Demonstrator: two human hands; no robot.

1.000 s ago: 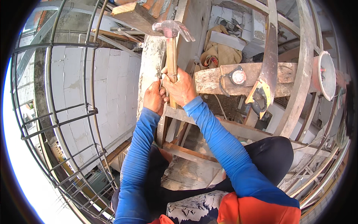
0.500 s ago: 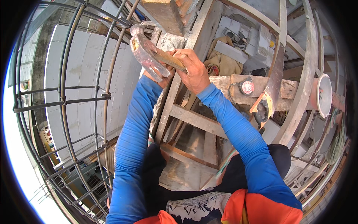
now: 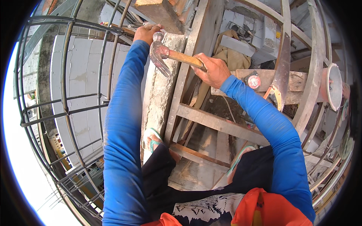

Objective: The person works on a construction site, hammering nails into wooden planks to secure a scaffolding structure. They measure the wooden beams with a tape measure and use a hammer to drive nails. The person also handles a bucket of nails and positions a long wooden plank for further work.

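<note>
Over the rough concrete ledge, hammer held up, head to the left, claw pointing down. Right hand has a closed grip round the end of the wooden handle, fingers covering part of it. Left hand beside the timber end, near the rebar cage; fingertips hard to make out, so I cannot tell whether that grip is closed on anything. Timber cut off at the top of view. Round red-and-white object by the plank: kind unclear. Half a second ago both hands were together at the hammer; now the left has moved off forward, and a sandalled foot shows more fully.
</note>
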